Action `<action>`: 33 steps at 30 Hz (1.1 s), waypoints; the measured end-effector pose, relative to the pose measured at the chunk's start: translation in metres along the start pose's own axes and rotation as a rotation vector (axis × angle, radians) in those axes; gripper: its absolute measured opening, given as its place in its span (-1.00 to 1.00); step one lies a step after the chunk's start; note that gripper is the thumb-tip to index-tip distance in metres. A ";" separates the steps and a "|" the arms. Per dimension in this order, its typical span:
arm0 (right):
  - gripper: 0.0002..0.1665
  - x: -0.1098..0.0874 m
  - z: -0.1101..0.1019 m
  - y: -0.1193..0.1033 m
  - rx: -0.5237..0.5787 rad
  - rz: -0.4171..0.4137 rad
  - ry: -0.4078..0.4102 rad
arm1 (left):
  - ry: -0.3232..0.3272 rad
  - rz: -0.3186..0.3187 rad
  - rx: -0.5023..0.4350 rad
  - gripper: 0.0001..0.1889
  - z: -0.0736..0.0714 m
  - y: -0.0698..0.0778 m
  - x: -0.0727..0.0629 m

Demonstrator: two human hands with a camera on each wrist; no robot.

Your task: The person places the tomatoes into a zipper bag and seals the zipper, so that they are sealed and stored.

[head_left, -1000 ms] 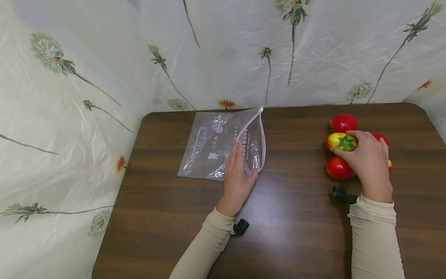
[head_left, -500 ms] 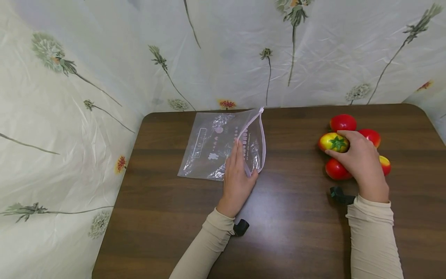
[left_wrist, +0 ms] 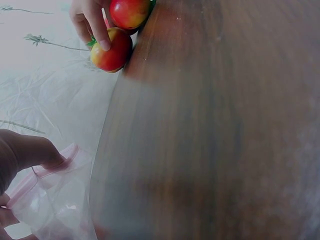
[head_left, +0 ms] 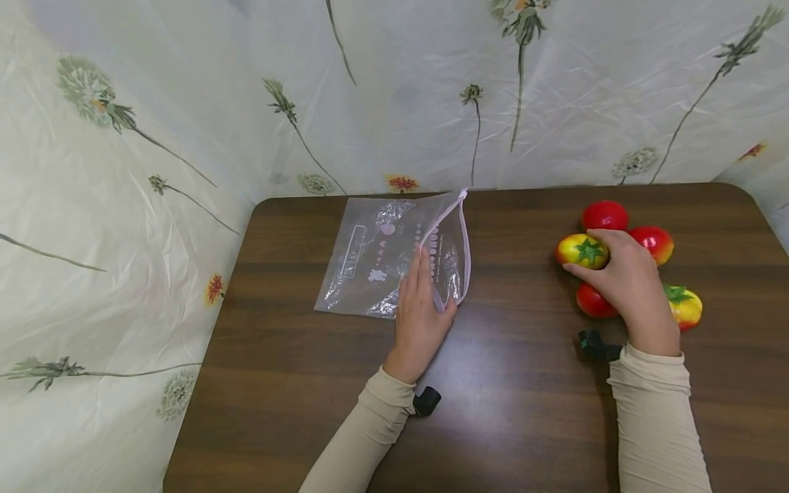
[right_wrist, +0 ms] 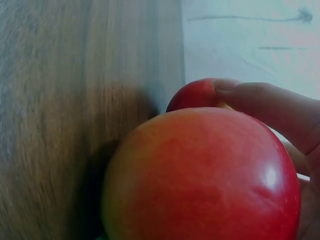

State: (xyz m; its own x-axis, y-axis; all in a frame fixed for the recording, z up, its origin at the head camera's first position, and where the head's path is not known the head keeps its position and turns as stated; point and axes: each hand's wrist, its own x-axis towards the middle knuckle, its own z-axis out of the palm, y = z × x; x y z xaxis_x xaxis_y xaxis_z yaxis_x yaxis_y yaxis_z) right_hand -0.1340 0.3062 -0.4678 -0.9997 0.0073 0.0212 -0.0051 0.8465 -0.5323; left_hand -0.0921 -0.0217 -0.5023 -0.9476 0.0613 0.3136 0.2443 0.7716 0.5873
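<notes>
My right hand grips a yellow-and-red tomato with a green star-shaped stem, thumb on its near side. In the right wrist view the thumb touches that tomato, partly hidden behind a large red tomato. My left hand holds a clear zip bag by its mouth, fingers lying over the upper layer. In the left wrist view the thumb lies on the pink zip strip. The bag lies flat with its mouth parted, facing right.
Around the right hand stand a red tomato at the back, another red-yellow tomato, a red tomato in front, and a yellow-red tomato beside the wrist. The brown wooden table meets a flowered sheet behind.
My right hand has shifted left with the gripped tomato. The yellow-red tomato beside the right wrist has rolled slightly and shows its green stem. The left hand and bag stay put.
</notes>
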 end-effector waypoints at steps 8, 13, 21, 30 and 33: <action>-0.10 0.000 0.003 -0.002 0.027 0.020 0.040 | 0.002 -0.003 0.002 0.13 0.001 -0.001 0.000; -0.12 -0.001 0.004 -0.003 0.045 0.016 0.063 | 0.019 0.023 0.008 0.11 0.001 -0.001 0.000; -0.09 0.001 0.004 0.001 0.045 0.004 0.039 | 0.010 0.014 0.011 0.10 0.002 -0.001 0.000; -0.08 0.001 0.005 -0.002 0.115 -0.014 0.020 | 0.005 0.006 0.007 0.11 0.002 -0.001 -0.001; -0.12 0.001 0.006 -0.002 0.147 -0.043 0.038 | 0.005 0.007 0.005 0.11 0.003 -0.002 -0.001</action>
State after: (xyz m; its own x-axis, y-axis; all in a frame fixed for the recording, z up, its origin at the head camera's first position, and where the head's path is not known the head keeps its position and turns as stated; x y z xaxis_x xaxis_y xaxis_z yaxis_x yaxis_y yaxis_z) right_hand -0.1349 0.3012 -0.4723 -0.9970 -0.0049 0.0768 -0.0536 0.7596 -0.6482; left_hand -0.0922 -0.0212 -0.5055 -0.9447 0.0638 0.3217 0.2502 0.7743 0.5812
